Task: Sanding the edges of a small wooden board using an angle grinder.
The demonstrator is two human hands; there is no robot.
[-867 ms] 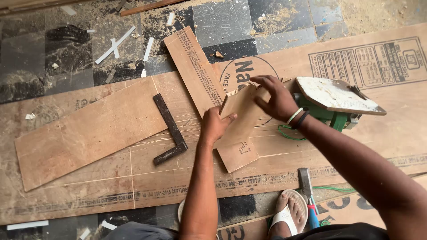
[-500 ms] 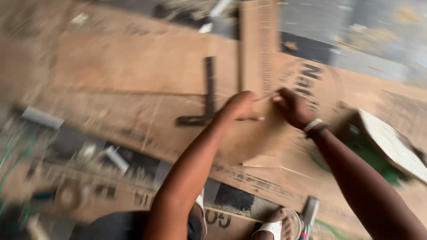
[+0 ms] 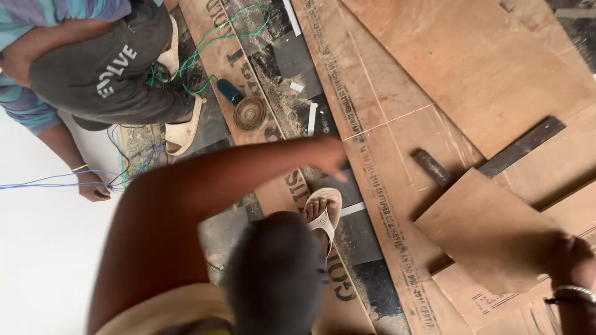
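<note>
The right hand (image 3: 574, 257) grips a thin, stiff, light plywood offcut (image 3: 490, 229) by its edge; the left hand (image 3: 329, 158) hangs loosely curled, empty.

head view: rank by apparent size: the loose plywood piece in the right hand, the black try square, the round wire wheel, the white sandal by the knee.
1. Plywood piece, clearly largest.
2. Try square, long but thin, partly hidden under the plywood.
3. White sandal, partly hidden by the knee; not clearly smaller than the square.
4. Wire wheel, smallest.
</note>
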